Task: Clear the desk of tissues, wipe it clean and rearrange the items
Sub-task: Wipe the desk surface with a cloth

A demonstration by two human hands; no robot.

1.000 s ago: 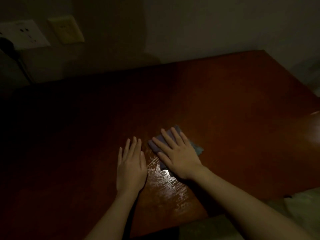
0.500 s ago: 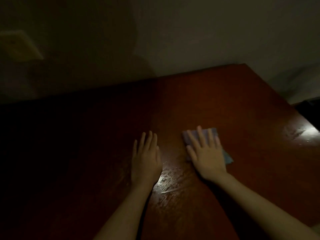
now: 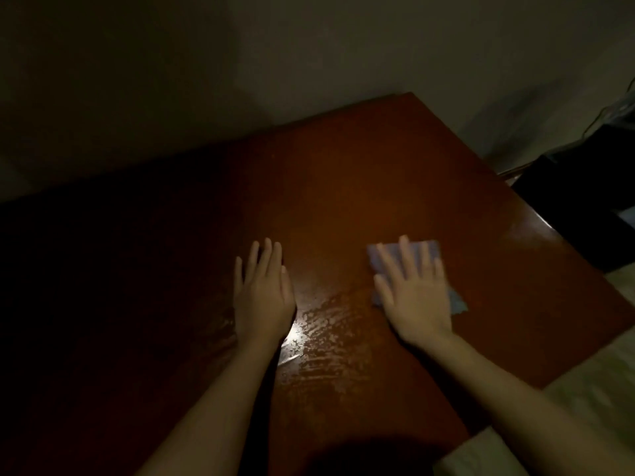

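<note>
Dim room, with light falling mostly on the right half of the scene. The reddish-brown wooden desk (image 3: pixel 343 187) fills most of the view, its far edge against a plain wall (image 3: pixel 240 63). The left part of the desk is in deep shadow and I cannot make out any detail there.

The left hand (image 3: pixel 263 293) lies palm down on the bare wood near the middle. Its fingers are straight and close together, pointing away from the body, and it holds nothing.

The right hand (image 3: pixel 414 293) lies palm down on a bluish-grey cloth (image 3: pixel 432 248), fingers straight and slightly spread, pressing it flat against the desk. The hand is a little blurred. The cloth sits on the right half of the desk, well apart from the left hand. Its far edge shows beyond the fingertips and one corner sticks out past the little-finger side of the palm.

Wet streaks (image 3: pixel 326 338) shine on the wood between the two hands and run toward the near edge, brightest just beside the left wrist.

Off the desk's right side stands a dark object (image 3: pixel 584 207); its kind cannot be told. A thin cable (image 3: pixel 598 121) runs down to it along the wall. A pale surface (image 3: pixel 584 389) lies below the desk's near right edge, partly under the right forearm.
</note>
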